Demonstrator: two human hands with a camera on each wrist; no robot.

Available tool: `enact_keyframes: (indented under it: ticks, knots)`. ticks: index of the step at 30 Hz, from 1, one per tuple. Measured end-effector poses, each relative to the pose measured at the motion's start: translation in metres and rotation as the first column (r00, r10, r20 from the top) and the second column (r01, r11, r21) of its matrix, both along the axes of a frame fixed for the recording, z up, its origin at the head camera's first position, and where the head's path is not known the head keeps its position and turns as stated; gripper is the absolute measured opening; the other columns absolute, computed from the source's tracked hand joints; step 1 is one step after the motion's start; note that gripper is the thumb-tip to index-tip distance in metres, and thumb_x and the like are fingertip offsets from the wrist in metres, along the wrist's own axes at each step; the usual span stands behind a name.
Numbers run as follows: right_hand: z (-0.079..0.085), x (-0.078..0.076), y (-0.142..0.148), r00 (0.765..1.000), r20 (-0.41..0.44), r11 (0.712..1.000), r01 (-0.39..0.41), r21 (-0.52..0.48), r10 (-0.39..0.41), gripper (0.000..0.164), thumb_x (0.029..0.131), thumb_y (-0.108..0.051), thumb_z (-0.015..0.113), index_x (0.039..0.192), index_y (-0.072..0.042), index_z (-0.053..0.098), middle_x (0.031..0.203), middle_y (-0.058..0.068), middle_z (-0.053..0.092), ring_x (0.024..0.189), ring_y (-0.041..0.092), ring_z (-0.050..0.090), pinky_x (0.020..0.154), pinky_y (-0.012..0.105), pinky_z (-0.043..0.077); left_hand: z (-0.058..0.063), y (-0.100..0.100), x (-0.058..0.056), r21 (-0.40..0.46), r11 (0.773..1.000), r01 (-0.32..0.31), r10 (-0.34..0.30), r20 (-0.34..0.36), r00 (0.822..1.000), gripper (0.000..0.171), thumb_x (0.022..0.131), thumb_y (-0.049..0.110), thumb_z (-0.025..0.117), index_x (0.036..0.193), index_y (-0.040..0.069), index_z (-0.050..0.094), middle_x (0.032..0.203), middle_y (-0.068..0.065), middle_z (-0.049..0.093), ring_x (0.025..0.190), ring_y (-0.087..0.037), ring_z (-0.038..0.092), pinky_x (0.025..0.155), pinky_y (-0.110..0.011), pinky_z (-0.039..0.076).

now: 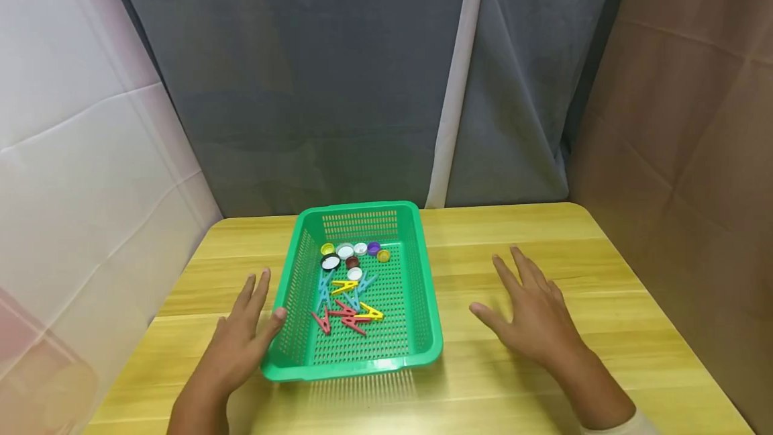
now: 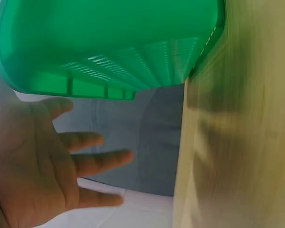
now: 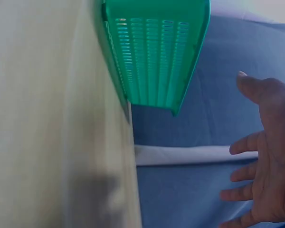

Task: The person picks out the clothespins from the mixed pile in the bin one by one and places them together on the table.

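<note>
A green plastic basket [image 1: 427,287] rests on the wooden table, left of the middle. Inside it, bottle caps [image 1: 345,252] in several colours lie toward the far end. Nearer to me are blue, yellow and red clothespins [image 1: 345,286], some overlapping. My left hand [image 1: 237,344] is spread beside the basket's near left corner, its thumb close to the rim; whether it touches is unclear in the head view. The left wrist view shows that palm [image 2: 33,161] holding nothing. Off to the right of the basket, my right hand [image 1: 534,317] hovers with fingers extended and holds nothing.
The light wooden table [image 1: 483,388] has rounded far corners. A grey curtain [image 1: 302,86] with a pale strip [image 1: 455,86] hangs behind it. White cloth [image 1: 90,153] borders the left side and brown cloth [image 1: 682,153] the right.
</note>
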State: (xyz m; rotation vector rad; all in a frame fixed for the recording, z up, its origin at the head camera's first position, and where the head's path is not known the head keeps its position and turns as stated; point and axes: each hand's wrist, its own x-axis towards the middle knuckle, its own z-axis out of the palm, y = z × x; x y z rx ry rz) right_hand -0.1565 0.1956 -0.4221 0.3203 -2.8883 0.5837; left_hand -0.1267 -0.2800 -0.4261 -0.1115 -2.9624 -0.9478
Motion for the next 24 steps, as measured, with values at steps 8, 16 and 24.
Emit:
enact_keyframes:
  ticks: [8,16,24]
  knots:
    - [0.021,-0.018,-0.023,0.994,-0.014,0.992,-0.112,-0.061,0.111,0.088,0.104,-0.062,0.067,0.172,-0.016,0.036,0.180,0.016,0.027,0.145,0.051,0.058,0.108,0.082,0.042,-0.007,0.005,-0.003,0.252,0.951,0.177,-0.151,-0.121,0.981,0.079,0.115,0.022,0.054,0.178,0.017,0.006,0.180,-0.030,0.017,0.153,-0.066,0.036,0.112,-0.084,0.035]
    - [0.041,-0.044,-0.053,0.966,0.040,0.933,-0.236,-0.271,0.255,0.080,0.104,-0.045,0.074,0.169,-0.013,0.039,0.176,0.016,0.034,0.145,0.043,0.058,0.109,0.067,0.053,-0.017,0.004,-0.004,0.334,0.921,0.200,-0.174,-0.106,0.979,0.082,0.113,0.018,0.056,0.178,0.026,0.006,0.181,-0.030,0.013,0.159,-0.067,0.019,0.113,-0.088,0.028]
    - [0.059,-0.068,-0.080,0.919,0.113,0.847,-0.294,-0.443,0.378,0.075,0.106,-0.034,0.074,0.169,-0.012,0.039,0.175,0.016,0.036,0.140,0.043,0.064,0.106,0.057,0.059,-0.021,0.000,0.000,0.392,0.890,0.234,-0.215,-0.093,0.972,0.091,0.109,0.012,0.061,0.178,0.026,0.004,0.181,-0.031,0.009,0.158,-0.064,0.021,0.112,-0.082,0.034]
